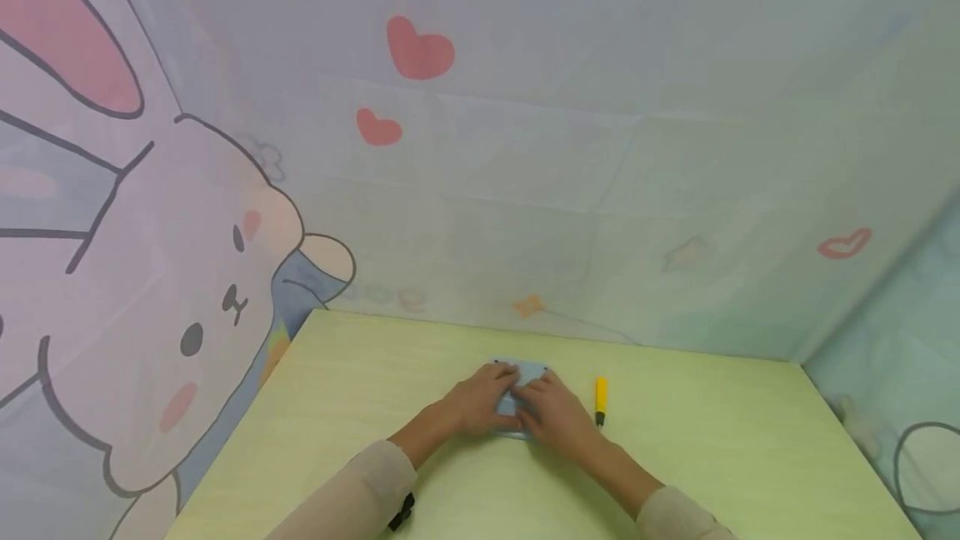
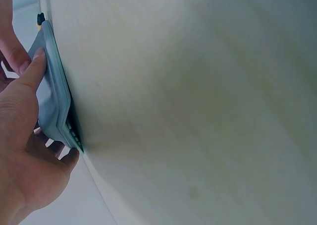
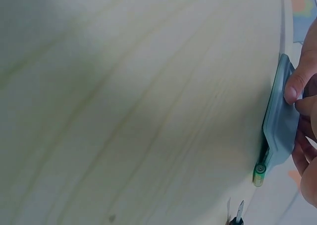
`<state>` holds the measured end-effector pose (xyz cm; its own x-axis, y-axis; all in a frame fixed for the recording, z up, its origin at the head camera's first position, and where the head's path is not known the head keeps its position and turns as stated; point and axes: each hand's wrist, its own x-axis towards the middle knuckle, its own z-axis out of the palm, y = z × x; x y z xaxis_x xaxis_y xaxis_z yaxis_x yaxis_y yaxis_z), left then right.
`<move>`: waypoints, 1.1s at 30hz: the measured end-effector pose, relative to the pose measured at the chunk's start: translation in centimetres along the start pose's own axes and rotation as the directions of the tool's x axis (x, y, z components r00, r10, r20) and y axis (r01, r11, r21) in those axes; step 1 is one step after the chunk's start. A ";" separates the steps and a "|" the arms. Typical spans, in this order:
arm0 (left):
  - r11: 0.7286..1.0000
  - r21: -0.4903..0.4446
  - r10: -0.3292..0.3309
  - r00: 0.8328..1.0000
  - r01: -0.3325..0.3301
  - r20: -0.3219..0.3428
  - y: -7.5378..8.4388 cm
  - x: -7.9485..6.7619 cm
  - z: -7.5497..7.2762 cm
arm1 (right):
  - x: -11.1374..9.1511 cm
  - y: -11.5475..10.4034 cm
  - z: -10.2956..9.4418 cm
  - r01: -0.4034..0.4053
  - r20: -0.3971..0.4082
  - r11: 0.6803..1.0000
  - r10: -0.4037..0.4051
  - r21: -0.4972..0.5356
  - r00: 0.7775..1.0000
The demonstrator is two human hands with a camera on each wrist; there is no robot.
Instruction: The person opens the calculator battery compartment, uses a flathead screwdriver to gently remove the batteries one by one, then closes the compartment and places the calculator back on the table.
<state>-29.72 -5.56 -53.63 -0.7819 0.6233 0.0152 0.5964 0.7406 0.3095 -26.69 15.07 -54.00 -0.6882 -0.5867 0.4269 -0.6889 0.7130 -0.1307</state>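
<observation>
A flat, pale blue-grey plastic device [image 1: 529, 371] with rounded corners lies on the table between both hands; its exact kind does not show. My left hand [image 1: 480, 399] holds its left side, and in the left wrist view one digit lies across the top while other fingertips reach the edge. From the opposite side, my right hand [image 1: 558, 417] grips it, with fingers bent over the top face. A small green battery [image 3: 259, 175] sits right by the device's edge in the right wrist view. The palms hide much of the device in the head view.
A yellow screwdriver [image 1: 601, 398] with a black collar lies to the right of the right hand. Near the left sleeve is a small black object [image 1: 402, 513]. The pale wooden table [image 1: 720, 432] meets a printed cloth backdrop [image 1: 525, 190] behind.
</observation>
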 end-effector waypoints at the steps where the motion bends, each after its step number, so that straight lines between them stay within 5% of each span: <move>1: 1.000 -0.003 -0.003 1.000 0.003 0.002 0.0 0.0 0.0 | 0.0 0.0 0.0 0.003 -0.003 1.000 -0.003 -0.001 1.000; 10: 1.000 -0.025 -0.009 1.000 0.009 0.001 -0.1 0.0 0.2 | -0.4 0.0 0.0 0.007 -0.013 1.000 -0.007 0.012 1.000; 17: 1.000 -0.021 -0.016 1.000 0.016 0.004 -0.1 0.0 0.1 | -0.7 0.1 -0.5 -0.067 -0.013 0.979 0.071 0.190 0.997; 26: 1.000 0.008 0.000 1.000 0.000 0.007 0.1 0.3 -0.5 | -0.5 0.7 -1.9 -0.144 0.003 0.895 0.157 0.422 0.988; 29: 1.000 0.009 0.003 1.000 -0.003 0.007 0.2 0.4 -0.6 | -0.5 0.8 -2.3 -0.181 0.005 0.851 0.205 0.494 0.979; 33: 1.000 0.015 0.000 1.000 -0.001 0.005 0.1 0.3 -0.6 | -0.6 0.8 -2.9 -0.303 0.049 0.764 0.337 0.570 0.940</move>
<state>-29.99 -5.44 -52.97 -0.7806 0.6250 0.0102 0.5995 0.7439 0.2953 -26.14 17.14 -51.75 -0.8902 -0.3304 0.3135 -0.4473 0.5036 -0.7391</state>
